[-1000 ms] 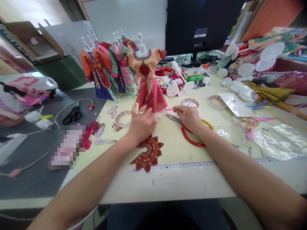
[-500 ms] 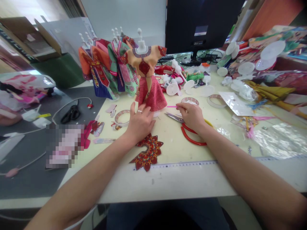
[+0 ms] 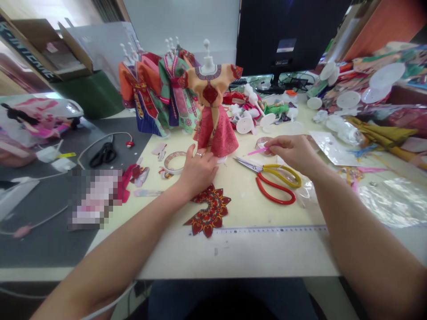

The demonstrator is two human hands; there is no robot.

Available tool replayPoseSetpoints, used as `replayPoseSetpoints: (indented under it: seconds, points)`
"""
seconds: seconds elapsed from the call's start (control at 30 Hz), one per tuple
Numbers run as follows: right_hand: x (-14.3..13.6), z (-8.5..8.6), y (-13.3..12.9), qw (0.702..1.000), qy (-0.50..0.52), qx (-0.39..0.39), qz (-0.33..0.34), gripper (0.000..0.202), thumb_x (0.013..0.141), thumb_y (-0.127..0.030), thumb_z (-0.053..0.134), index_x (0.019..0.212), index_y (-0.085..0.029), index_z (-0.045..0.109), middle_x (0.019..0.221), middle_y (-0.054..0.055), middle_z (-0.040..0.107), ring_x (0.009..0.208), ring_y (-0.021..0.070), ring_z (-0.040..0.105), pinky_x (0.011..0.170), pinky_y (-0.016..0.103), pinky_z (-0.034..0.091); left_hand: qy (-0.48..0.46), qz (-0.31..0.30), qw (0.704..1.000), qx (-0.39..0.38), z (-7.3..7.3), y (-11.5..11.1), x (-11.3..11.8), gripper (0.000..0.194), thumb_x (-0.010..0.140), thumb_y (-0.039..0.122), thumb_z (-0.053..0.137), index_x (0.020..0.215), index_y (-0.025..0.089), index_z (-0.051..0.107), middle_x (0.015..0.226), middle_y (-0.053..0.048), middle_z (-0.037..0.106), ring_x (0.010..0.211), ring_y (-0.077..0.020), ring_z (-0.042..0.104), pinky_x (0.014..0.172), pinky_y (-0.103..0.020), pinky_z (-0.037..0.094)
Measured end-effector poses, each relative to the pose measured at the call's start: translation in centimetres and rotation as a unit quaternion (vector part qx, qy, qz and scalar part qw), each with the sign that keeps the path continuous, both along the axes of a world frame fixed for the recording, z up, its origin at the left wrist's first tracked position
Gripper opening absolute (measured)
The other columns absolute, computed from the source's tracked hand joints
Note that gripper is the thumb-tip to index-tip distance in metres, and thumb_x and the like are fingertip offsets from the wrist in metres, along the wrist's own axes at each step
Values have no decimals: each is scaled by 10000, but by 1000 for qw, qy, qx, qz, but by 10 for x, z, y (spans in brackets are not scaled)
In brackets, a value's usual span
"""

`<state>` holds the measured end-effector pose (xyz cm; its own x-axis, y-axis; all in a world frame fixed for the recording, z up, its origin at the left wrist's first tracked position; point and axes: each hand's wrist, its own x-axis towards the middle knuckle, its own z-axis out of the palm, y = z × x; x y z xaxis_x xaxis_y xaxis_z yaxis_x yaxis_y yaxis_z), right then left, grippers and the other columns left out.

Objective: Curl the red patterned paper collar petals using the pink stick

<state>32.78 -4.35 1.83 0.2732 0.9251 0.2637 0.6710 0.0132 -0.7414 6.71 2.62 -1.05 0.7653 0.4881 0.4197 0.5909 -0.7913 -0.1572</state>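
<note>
A doll-sized figure in a yellow top and red skirt (image 3: 218, 133) stands upright on a white stand in front of me. At the front hem of the skirt rests my left hand (image 3: 199, 173), its fingers apart and partly hidden against the cloth. My right hand (image 3: 293, 153) pinches a thin pink stick (image 3: 256, 151), held above the table to the right of the skirt. Below that hand lie scissors (image 3: 276, 178) with one yellow and one red handle, blades slightly apart. Nearer to me is a red patterned fabric piece (image 3: 213, 211) with a pointed edge.
More dressed figures (image 3: 145, 98) stand at the back left. Tape rolls (image 3: 175, 163), black scissors (image 3: 103, 154) and fabric scraps (image 3: 130, 180) lie to the left. A ruler strip (image 3: 267, 230) runs along the front. Behind stands a monitor (image 3: 290, 31); plastic bags (image 3: 396, 200) lie right.
My right hand has moved right and lifted off the scissors with the pink stick, uncovering their handles. My left hand stays at the skirt. The view has shifted slightly.
</note>
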Motion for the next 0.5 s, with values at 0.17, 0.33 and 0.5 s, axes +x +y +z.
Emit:
replayPoseSetpoints:
  seconds: [0.17, 0.33, 0.5]
  points:
    - [-8, 10, -8, 980, 103, -56, 162, 111, 716, -277, 634, 785, -220, 699, 704, 16, 693, 666, 149, 641, 647, 301, 533, -3, -13, 1000, -20, 5, 1, -2, 224, 860, 206, 449, 969, 152, 638, 933, -89, 682, 925, -247, 565, 930, -483, 313]
    - [-32, 5, -18, 949, 154, -112, 250, 165, 768, -331, 610, 866, -224, 690, 763, 20, 700, 738, 145, 644, 697, 281, 521, -17, -40, 997, -70, 16, -3, -11, 230, 870, 247, 470, 992, 156, 642, 952, -80, 690, 933, -244, 576, 885, -452, 332]
    - [-52, -8, -40, 938, 148, -134, 283, 196, 790, -349, 595, 898, -206, 675, 764, 29, 704, 701, 138, 637, 660, 275, 522, -22, -141, 967, -212, 22, -15, -38, 180, 836, 205, 529, 943, 137, 657, 899, -68, 687, 851, -189, 594, 794, -333, 418]
